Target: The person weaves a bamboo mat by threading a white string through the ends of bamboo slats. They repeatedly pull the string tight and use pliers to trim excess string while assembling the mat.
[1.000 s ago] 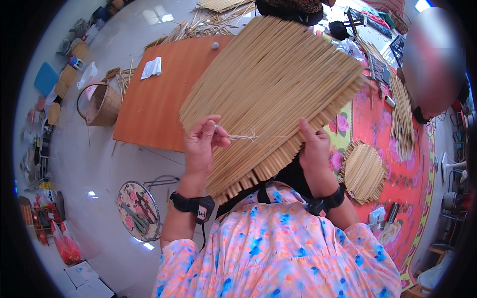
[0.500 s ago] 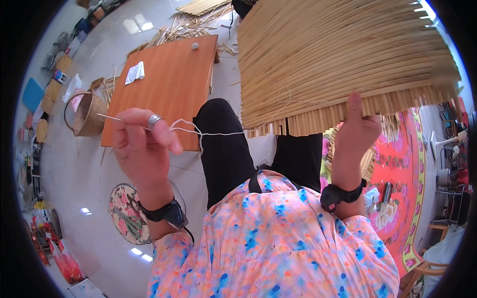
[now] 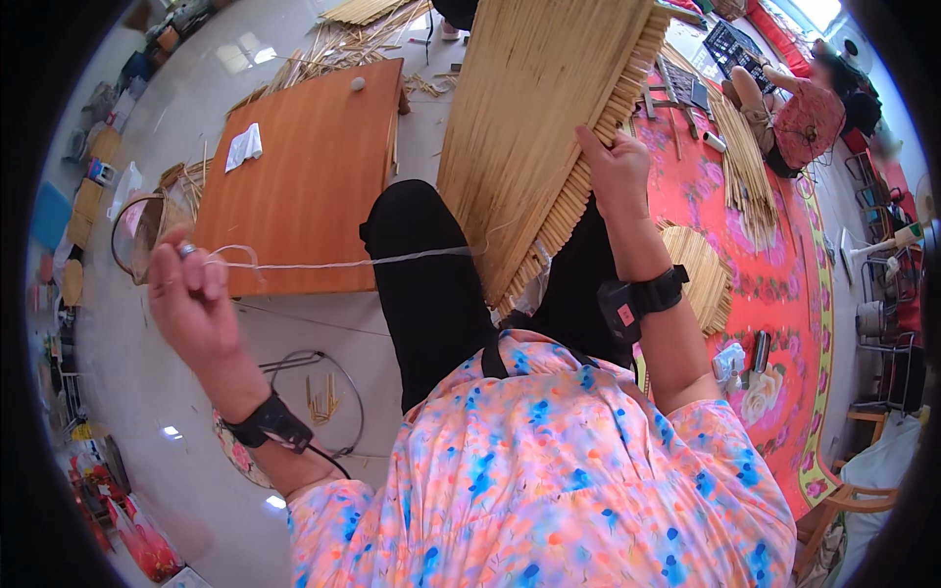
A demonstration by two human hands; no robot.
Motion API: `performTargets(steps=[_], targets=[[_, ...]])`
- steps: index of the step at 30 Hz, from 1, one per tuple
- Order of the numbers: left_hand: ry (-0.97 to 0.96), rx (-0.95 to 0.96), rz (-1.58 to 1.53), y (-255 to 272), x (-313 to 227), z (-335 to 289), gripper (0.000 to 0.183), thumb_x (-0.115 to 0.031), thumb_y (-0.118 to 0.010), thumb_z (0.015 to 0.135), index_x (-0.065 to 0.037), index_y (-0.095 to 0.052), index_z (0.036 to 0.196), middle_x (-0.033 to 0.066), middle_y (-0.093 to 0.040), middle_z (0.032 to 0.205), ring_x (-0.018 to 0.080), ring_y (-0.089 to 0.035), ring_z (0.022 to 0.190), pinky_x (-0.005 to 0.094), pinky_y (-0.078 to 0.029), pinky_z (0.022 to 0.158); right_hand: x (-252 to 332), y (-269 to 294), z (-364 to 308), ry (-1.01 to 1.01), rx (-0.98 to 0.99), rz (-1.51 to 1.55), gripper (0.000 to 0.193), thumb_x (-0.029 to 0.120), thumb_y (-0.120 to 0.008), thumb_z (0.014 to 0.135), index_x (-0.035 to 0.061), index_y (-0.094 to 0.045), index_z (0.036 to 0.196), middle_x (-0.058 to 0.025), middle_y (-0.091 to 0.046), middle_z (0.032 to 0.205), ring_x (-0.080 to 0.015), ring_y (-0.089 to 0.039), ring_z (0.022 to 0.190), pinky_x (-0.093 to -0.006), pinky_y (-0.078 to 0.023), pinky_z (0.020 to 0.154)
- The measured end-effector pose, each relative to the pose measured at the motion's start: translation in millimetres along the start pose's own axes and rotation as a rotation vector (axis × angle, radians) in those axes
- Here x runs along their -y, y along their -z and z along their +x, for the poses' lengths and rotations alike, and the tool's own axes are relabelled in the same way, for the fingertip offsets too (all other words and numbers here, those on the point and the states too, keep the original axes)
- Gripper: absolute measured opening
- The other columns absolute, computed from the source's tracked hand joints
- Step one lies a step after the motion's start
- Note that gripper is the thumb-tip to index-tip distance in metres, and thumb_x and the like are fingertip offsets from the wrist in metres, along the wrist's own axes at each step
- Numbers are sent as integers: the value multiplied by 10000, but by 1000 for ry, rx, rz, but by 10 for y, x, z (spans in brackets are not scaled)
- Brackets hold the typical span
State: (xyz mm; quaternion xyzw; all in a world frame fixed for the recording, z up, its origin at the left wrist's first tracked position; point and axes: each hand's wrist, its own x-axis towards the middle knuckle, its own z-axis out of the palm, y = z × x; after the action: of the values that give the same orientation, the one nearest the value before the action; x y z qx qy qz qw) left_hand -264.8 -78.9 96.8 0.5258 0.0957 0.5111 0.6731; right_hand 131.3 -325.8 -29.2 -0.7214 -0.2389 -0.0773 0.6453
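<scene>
My left hand (image 3: pixel 193 304) is raised at the left, fingers curled closed, with a metal ring (image 3: pixel 186 251) on one finger. The needle seen in it half a second ago is hidden by the fingers now. A white thread (image 3: pixel 333 263) stretches taut from this hand across my left knee to the lower part of a mat of straight tan stalks (image 3: pixel 529 108). The mat stands slanted in front of my legs. My right hand (image 3: pixel 618 171) pinches its right edge, thumb on the near face, where the stalk ends form a ragged fringe.
A low orange-brown table (image 3: pixel 304 186) with a white cloth (image 3: pixel 244 147) stands ahead left, a wicker basket (image 3: pixel 147 235) beside it. Loose stalks lie beyond. At right, a red floral floor covering (image 3: pixel 774 265) holds a round stalk mat (image 3: pixel 698 279); another person (image 3: pixel 809 118) sits farther off.
My left hand has drawn left and down, pulling the thread longer and tighter. My right hand has moved left, turning the mat so its fringed edge now slants steeply.
</scene>
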Motion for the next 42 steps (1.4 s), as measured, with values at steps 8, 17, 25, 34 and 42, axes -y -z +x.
performTargets(steps=[8, 17, 25, 34, 42], targets=[[-211, -61, -95, 1766, -1267, 540, 272, -116, -537, 1021, 100, -558, 1185, -35, -275, 671, 82, -271, 614, 243, -247, 570, 642, -5, -79, -28, 210, -5, 425, 229, -774, 842, -28, -503, 640, -28, -453, 526, -78, -357, 532, -326, -340, 469], [-314, -522, 326, 1376, -549, 400, 333, -171, -572, 1012, 78, -558, 1234, -10, -344, 681, 84, -301, 600, 220, -255, 548, 1064, -350, -359, -52, 429, -359, 326, 216, -761, 892, -22, -621, 718, 32, -463, 588, -37, -361, 582, -269, -307, 486], [240, 284, 609, -455, 1201, -31, 186, -121, -579, 1002, -56, -711, 1117, 32, -671, 816, 46, -522, 588, 201, -413, 500, 677, -522, -304, -5, 353, -263, 498, 187, -768, 859, 9, -379, 604, -41, -335, 508, -73, -278, 528, -318, -244, 433], [118, 585, 624, -985, 1833, -206, 274, -11, -652, 890, -26, -689, 1160, 147, -713, 906, 216, -629, 623, 291, -496, 578, 943, -483, -496, -296, 397, 47, 149, 53, -694, 910, -16, -605, 1007, 26, -608, 834, -22, -509, 704, -215, -396, 575], [79, 654, 629, -981, 1921, -164, 159, -61, -672, 836, -36, -701, 990, 124, -701, 819, 329, -674, 690, 393, -535, 576, 715, -132, -695, -347, 499, -99, 194, 22, -714, 873, -21, -574, 1000, 5, -591, 884, -39, -530, 798, -206, -437, 689]])
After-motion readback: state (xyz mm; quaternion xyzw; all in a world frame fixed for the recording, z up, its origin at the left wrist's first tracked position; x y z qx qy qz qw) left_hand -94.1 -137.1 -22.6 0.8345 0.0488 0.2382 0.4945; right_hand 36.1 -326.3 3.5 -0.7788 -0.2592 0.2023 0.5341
